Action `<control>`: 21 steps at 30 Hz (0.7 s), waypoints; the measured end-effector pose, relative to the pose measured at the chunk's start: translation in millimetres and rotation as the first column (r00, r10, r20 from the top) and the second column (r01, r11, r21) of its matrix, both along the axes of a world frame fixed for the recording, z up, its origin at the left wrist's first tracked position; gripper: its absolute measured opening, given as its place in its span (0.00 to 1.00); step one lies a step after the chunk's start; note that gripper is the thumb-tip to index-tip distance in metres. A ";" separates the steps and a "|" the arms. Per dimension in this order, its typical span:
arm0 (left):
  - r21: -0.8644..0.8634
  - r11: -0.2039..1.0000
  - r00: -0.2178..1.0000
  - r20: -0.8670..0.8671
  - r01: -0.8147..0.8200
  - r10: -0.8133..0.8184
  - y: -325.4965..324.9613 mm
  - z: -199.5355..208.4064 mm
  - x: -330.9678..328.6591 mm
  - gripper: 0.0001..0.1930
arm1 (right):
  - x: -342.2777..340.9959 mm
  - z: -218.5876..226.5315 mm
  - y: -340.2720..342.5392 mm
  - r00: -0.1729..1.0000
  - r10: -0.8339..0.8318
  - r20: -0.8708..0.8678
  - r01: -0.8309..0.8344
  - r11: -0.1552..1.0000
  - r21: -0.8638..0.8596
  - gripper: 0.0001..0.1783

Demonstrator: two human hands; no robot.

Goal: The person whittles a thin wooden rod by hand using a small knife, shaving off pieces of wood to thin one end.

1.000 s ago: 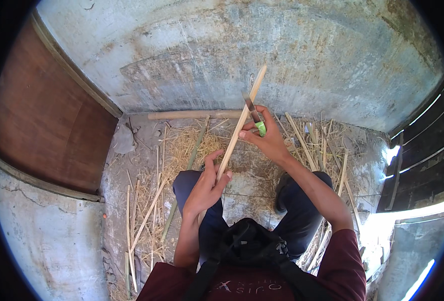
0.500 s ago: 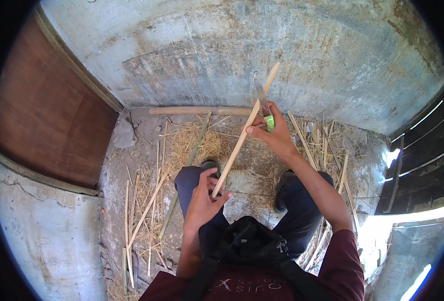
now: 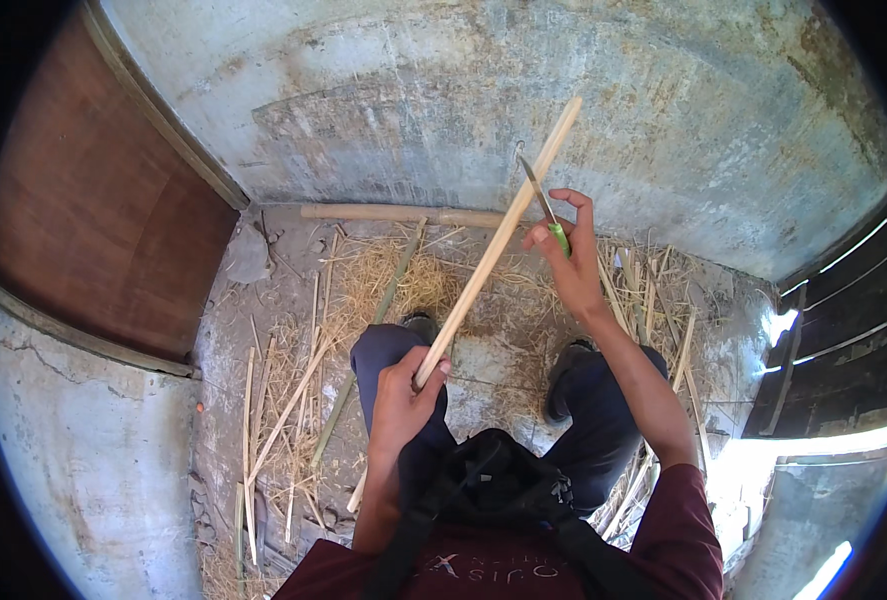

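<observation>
My left hand (image 3: 403, 398) is closed round the lower end of a long pale bamboo strip (image 3: 497, 245), just above my left knee. The strip slants up and to the right, its far end against the backdrop of the wall. My right hand (image 3: 575, 262) grips the green handle of a knife (image 3: 538, 190), with the index finger raised off it. The narrow blade points up and left, close to the strip's right edge or crossing it; I cannot tell if they touch.
Straw-like shavings (image 3: 418, 280) and several loose bamboo strips (image 3: 298, 420) litter the floor on both sides of my legs. A bamboo pole (image 3: 393, 214) lies along the foot of the weathered wall (image 3: 413, 110). At left is a brown wooden panel (image 3: 103, 200); dark slats (image 3: 833, 340) stand at right.
My left hand has closed round the strip's lower end, where its fingers were spread before. The right hand has let go of the strip and shifted right with the knife.
</observation>
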State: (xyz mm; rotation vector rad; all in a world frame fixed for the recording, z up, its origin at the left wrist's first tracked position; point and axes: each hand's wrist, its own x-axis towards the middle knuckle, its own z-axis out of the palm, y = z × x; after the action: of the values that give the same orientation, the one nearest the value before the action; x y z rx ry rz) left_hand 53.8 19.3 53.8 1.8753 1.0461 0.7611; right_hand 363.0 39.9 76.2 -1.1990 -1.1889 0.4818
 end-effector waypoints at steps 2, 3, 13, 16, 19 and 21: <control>-0.036 0.999 0.999 0.043 -0.015 0.017 6.6 2.2 9.1 0.06 | 2.3 -10.8 -1.1 0.998 -0.001 0.065 -0.005 0.996 0.092 0.23; -0.054 0.998 0.998 0.063 -0.025 0.028 8.5 2.6 12.2 0.06 | 0.6 -14.7 -4.0 0.991 0.009 0.133 -0.025 0.993 0.118 0.22; -0.143 0.987 0.974 0.204 -0.068 0.097 19.8 -22.4 21.1 0.10 | -56.7 -24.7 -17.9 0.705 0.109 0.700 -0.243 0.965 0.095 0.13; -0.142 0.987 0.966 0.233 -0.079 0.111 20.6 -27.1 22.9 0.12 | -63.3 -29.1 -20.4 0.668 0.133 0.732 -0.278 0.957 0.079 0.13; -0.135 0.986 0.967 0.221 -0.095 0.124 20.6 -27.5 18.0 0.13 | -71.8 -36.2 -19.7 0.634 0.116 0.764 -0.301 0.948 0.106 0.12; -0.145 0.984 0.976 0.178 -0.102 0.127 20.4 -28.3 13.2 0.13 | -75.2 -39.9 -19.7 0.611 0.111 0.784 -0.310 0.945 0.108 0.12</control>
State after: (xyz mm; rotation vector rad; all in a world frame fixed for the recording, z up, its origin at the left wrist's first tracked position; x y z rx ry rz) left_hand 67.0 39.7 25.5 1.6063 1.0650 0.8924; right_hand 287.9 20.1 36.3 -1.0730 -2.0951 -0.0533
